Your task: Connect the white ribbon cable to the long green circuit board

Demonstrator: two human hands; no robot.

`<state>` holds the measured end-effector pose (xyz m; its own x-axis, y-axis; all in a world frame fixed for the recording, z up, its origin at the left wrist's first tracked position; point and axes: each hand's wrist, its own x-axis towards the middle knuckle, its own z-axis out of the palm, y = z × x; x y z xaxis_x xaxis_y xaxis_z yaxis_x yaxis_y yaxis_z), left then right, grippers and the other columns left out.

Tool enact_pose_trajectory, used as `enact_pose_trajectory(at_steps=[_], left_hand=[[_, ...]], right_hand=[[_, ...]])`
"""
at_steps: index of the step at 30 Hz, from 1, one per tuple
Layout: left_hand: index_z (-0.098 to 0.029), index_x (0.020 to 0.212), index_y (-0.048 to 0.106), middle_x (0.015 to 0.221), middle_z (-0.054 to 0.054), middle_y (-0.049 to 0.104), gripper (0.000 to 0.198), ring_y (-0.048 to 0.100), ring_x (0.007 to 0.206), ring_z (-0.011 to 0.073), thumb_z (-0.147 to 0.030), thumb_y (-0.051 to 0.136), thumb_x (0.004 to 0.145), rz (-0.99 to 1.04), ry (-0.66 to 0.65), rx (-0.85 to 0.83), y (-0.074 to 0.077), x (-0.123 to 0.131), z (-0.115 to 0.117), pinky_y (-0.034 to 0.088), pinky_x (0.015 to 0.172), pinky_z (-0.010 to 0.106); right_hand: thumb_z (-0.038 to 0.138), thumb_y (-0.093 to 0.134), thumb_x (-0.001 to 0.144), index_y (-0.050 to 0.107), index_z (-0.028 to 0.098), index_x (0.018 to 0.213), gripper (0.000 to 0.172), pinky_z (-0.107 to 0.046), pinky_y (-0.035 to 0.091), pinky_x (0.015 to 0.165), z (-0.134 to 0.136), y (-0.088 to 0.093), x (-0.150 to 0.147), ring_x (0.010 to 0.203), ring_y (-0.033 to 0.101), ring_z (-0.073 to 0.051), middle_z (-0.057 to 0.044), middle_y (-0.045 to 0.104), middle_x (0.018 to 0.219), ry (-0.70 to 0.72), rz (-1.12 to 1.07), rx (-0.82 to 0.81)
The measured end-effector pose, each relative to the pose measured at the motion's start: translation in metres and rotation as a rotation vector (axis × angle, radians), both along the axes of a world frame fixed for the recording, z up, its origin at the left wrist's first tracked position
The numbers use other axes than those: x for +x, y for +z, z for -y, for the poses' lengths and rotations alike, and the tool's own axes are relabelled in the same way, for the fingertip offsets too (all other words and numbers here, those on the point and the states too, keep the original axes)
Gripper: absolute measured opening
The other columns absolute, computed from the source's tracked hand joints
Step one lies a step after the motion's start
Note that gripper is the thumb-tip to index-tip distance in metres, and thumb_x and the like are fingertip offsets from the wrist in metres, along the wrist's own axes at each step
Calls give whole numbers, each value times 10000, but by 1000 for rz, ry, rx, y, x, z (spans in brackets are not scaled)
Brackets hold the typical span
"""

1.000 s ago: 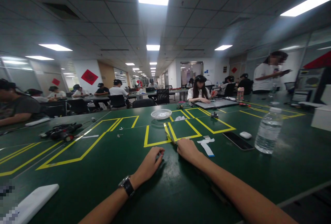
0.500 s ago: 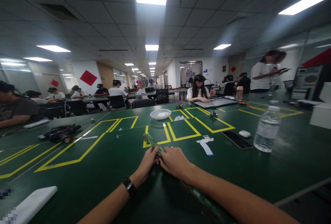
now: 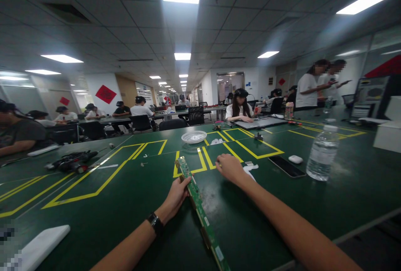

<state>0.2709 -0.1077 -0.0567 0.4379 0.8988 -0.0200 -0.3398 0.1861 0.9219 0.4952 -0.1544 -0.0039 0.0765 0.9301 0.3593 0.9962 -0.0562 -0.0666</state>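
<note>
A long, narrow green circuit board (image 3: 200,208) slants from the middle of the table down toward the bottom edge. My left hand (image 3: 177,196), with a dark watch on its wrist, grips the board near its upper end, thumb on top. To the right of the board, apart from it, my right hand (image 3: 230,167) is above the table with its fingers curled. Whatever those fingers hold, if anything, is hidden. A white flat ribbon cable (image 3: 250,169) lies beside my right wrist and is partly covered by it.
On the green table (image 3: 125,225) are yellow tape outlines, a white woven basket (image 3: 194,137), a phone (image 3: 286,166), a white earbud case (image 3: 295,159) and a water bottle (image 3: 322,154). Dark tools (image 3: 73,161) lie to the left. A person (image 3: 239,110) sits across the table.
My right hand has let go of the circuit board and moved right, over part of the ribbon cable. The board has swung into fuller view, still in my left hand.
</note>
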Motion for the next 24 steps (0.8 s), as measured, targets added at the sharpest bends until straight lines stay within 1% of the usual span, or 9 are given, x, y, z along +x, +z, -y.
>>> enact_pose_trajectory(at_steps=[1, 4, 6, 9, 14, 19, 20, 22, 24], left_hand=[[-93, 974, 598, 768, 69, 673, 176, 651, 611, 131, -169, 632, 819, -7, 3, 2, 1, 0, 1, 566, 578, 232], [-98, 978, 603, 780, 68, 675, 192, 652, 625, 130, -185, 646, 812, -5, 11, -6, 2, -1, 2, 565, 587, 231], [-102, 966, 610, 782, 66, 675, 214, 650, 634, 132, -208, 673, 791, 3, 13, -13, 2, 0, 2, 557, 582, 227], [-106, 932, 625, 732, 45, 657, 273, 624, 594, 119, -274, 724, 741, -1, 9, 11, 0, -1, 0, 514, 525, 198], [-110, 946, 630, 670, 10, 610, 391, 553, 521, 82, -370, 755, 683, -61, -4, 76, -6, -2, -2, 412, 455, 164], [-113, 857, 611, 620, -33, 528, 386, 425, 461, 40, -445, 722, 695, -120, -45, 165, -6, -1, -1, 319, 422, 154], [-115, 815, 601, 612, -38, 510, 379, 405, 457, 36, -461, 709, 705, -132, -55, 187, -6, -1, -1, 306, 421, 154], [-123, 746, 575, 596, -44, 483, 382, 375, 454, 34, -490, 680, 724, -155, -69, 232, -6, -1, 0, 287, 425, 154], [-133, 712, 554, 578, -47, 467, 393, 351, 449, 36, -513, 648, 745, -176, -77, 274, -6, -1, 1, 267, 426, 155]], right_hand=[[363, 424, 927, 617, 154, 1064, 316, -323, 365, 848, -2, 0, 21, 1042, 536, -233, -148, 605, 1104, -183, -46, -46], [401, 523, 868, 621, 64, 1061, 401, -403, 388, 785, -1, -3, 82, 1035, 544, -329, -257, 580, 1098, -410, -105, -146], [412, 576, 822, 643, 48, 1014, 418, -414, 397, 736, 1, -7, 109, 997, 566, -366, -282, 579, 1072, -478, -147, -218], [363, 594, 801, 650, 73, 985, 349, -384, 394, 718, -1, -14, 124, 986, 578, -349, -257, 586, 1067, -471, -190, -264], [243, 634, 754, 619, 99, 993, 280, -302, 384, 704, -12, -21, 110, 941, 584, -270, -175, 623, 1020, -293, -282, -254], [193, 643, 745, 628, 169, 1035, 291, -201, 390, 687, -19, -27, 65, 874, 583, -150, -56, 645, 1017, 9, -432, -207], [221, 650, 746, 635, 175, 1037, 295, -195, 395, 666, -19, -29, 51, 828, 586, -137, -43, 652, 989, 81, -495, -210], [287, 660, 745, 650, 152, 1021, 308, -199, 400, 610, -17, -32, 24, 710, 575, -120, -34, 662, 885, 280, -761, -255], [347, 672, 735, 665, 133, 965, 314, -198, 388, 567, -13, -34, 0, 631, 545, -105, -18, 652, 785, 422, -974, -325]])
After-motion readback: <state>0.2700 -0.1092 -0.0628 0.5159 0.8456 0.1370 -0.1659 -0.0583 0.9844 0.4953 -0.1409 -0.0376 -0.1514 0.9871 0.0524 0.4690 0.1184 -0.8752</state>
